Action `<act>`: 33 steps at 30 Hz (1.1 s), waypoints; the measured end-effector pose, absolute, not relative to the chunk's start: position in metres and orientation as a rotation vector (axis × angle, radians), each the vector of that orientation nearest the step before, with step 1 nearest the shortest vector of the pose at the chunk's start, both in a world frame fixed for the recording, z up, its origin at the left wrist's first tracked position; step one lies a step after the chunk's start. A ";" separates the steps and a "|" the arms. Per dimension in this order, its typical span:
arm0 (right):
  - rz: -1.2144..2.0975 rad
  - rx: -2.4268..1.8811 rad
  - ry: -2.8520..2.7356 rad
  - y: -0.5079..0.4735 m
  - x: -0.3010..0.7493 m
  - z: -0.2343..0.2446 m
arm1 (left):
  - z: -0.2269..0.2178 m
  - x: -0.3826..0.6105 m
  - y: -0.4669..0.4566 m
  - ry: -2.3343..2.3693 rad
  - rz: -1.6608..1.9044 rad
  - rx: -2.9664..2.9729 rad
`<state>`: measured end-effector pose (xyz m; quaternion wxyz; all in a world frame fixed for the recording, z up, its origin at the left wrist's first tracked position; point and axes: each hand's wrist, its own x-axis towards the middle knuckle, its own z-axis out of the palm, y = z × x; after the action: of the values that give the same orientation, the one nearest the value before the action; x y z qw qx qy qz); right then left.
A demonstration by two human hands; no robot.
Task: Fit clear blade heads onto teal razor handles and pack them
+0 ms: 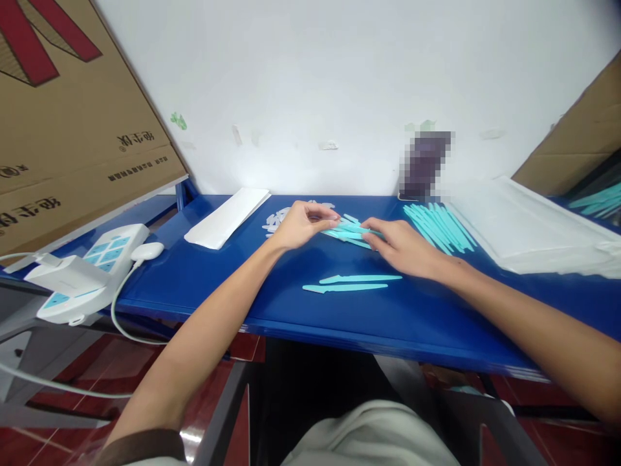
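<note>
My right hand [400, 244] is closed on the handle end of a turquoise eyebrow razor [356, 229], held level just above the desk. Thumb and fingers of my left hand [303, 225] are pinched together at that razor's other end; what sits between them is too small to make out. Beneath and behind both hands lie several loose turquoise razors [358, 242]. Small clear plastic caps [274, 221] are piled beside my left hand, partly hidden by it. Nearer me, two razors [354, 287] lie side by side.
A stack of turquoise razors [439, 228] lies right of my hands, near clear plastic bags [524, 226]. A folded white sheet [228, 217] is on the left of the blue desk [194, 275]. Further left are a power strip [104, 255] with cables and a cardboard box [82, 129].
</note>
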<state>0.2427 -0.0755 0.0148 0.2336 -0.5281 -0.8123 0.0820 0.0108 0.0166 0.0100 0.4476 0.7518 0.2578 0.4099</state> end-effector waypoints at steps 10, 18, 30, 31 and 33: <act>0.103 -1.468 -2.057 -0.074 0.246 0.016 | 0.004 0.004 0.034 0.762 1.264 1.511; 0.091 -1.437 -2.043 -0.073 0.247 0.015 | 0.006 0.006 0.029 0.706 1.194 1.476; 0.137 -1.442 -2.028 -0.074 0.242 0.016 | 0.006 0.013 0.020 0.712 1.153 1.455; 0.145 -1.434 -2.022 -0.075 0.241 0.016 | 0.005 0.015 0.018 0.703 1.136 1.446; 0.163 -1.416 -2.016 -0.075 0.240 0.017 | 0.005 0.018 0.014 0.692 1.108 1.435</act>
<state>0.2404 -0.0750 0.0169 0.3298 -0.5414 -0.7709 0.0624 0.0179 0.0144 0.0046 0.5651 0.6101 0.2942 0.4711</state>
